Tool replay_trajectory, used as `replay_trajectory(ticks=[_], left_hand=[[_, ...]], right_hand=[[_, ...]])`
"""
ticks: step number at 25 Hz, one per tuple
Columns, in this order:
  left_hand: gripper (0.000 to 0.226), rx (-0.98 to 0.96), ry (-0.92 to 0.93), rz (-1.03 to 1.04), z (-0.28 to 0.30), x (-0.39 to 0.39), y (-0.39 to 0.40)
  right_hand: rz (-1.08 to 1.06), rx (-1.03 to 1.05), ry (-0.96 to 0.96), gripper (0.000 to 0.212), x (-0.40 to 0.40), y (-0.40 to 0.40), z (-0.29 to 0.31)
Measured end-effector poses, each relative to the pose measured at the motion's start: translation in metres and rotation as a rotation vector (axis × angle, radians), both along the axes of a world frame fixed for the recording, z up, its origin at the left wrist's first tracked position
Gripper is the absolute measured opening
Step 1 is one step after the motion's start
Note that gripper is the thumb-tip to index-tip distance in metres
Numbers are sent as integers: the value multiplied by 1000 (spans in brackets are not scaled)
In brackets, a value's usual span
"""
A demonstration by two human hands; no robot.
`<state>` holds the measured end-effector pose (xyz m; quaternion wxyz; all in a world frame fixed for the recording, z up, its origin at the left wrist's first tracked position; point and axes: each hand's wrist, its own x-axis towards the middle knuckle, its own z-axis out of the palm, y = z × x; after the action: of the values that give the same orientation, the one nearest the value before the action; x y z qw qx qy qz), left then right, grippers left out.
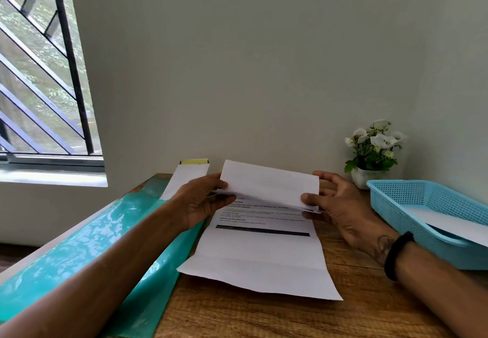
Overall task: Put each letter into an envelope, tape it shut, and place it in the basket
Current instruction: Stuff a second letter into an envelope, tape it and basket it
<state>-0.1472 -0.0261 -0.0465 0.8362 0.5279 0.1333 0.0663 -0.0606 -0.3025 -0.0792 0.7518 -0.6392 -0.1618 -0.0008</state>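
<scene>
Lying nearest on the wooden counter, the lower edge of the letter rests flat, its printed side up and old creases showing across it, which keeps the sheet steady while the far part is worked. Further in, both hands grasp the top third of that sheet and turn it toward the person: the left hand pinches the left end of the raised flap between thumb and fingers, and the right hand pinches the right end the same way, so the fold should come down square. The step looks like folding the letter small enough to fit an envelope. Just beyond the left hand an envelope with a yellow strip at its flap lies on a green plastic sheet, close at hand for the next move. To the right sits the blue basket, already holding something white, with a small potted flower behind it against the wall.
</scene>
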Motion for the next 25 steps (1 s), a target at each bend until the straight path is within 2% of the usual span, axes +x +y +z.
replay_trajectory(ticks=[2,6,8,11,14,17,19,20,25], left_hand=[[34,-53,-6,15,-2,2,1],[59,-203,-19,-99,0,3,4],[66,-245,-45,-126,2,1,6],[68,-288,-103,-113,5,-1,2],[65,-306,-175,-85,5,-2,-10],[55,-219,-137,-48,-4,0,-25],[45,-189,-109,-24,-11,1,-31],[41,-173,-106,-15,-14,1,-33],[29,-134,-191,10,-22,5,-38]], right_hand=[[-65,-63,-80,62,-1,-1,0],[-201,-213,-294,54,-8,1,3],[-253,-308,-448,43,-14,2,6],[-277,-484,-722,26,-21,6,1],[-256,-582,-888,31,-22,14,-7],[-236,-663,-1021,33,-18,18,-7],[-223,-621,-994,34,-19,20,-7],[-200,-544,-913,35,-20,21,-8],[114,-43,-282,32,-25,23,7]])
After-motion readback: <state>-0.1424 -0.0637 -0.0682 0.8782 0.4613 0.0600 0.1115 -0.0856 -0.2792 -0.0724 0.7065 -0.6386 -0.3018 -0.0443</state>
